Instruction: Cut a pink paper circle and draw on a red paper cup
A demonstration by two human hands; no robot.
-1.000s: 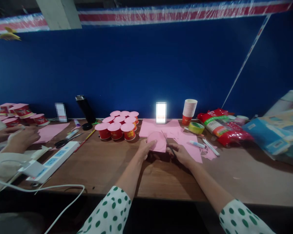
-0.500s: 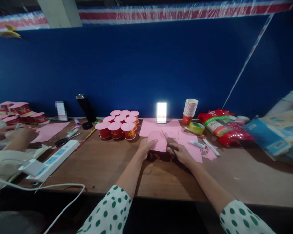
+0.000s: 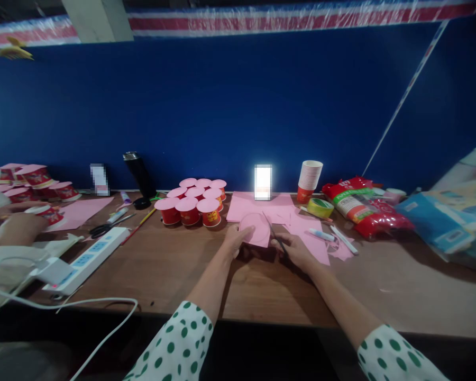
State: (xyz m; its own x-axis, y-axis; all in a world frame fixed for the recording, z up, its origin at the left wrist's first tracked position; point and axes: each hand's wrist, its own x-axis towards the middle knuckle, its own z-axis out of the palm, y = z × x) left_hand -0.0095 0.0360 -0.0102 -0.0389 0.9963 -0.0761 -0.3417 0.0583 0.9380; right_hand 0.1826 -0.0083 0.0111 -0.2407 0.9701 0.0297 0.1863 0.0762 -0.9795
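Note:
My left hand [image 3: 234, 239] is closed on a piece of pink paper [image 3: 257, 230], its thumb lying on top. A circle is drawn on that paper. In my right hand [image 3: 293, 248] are dark-handled scissors [image 3: 277, 240], their blades at the paper's right edge. Pink paper sheets [image 3: 238, 207] lie just beyond, and another pink sheet [image 3: 307, 235] spreads to the right of my right hand. To the left stand several red paper cups [image 3: 189, 212] with pink paper discs on top.
At the back are a lit phone [image 3: 263, 182] and stacked paper cups [image 3: 309, 180]. Right: tape roll [image 3: 320, 208], glue stick [image 3: 321, 235], red bag [image 3: 359, 206], blue packet [image 3: 452, 217]. Left: power strip [image 3: 89, 262], black bottle [image 3: 140, 174], another person's hands [image 3: 19, 228] at a red cup.
The pink paper in my left hand has tilted slightly; my right hand and the scissors have hardly moved. On the left, the other person's hands have shifted and a red cup shows there.

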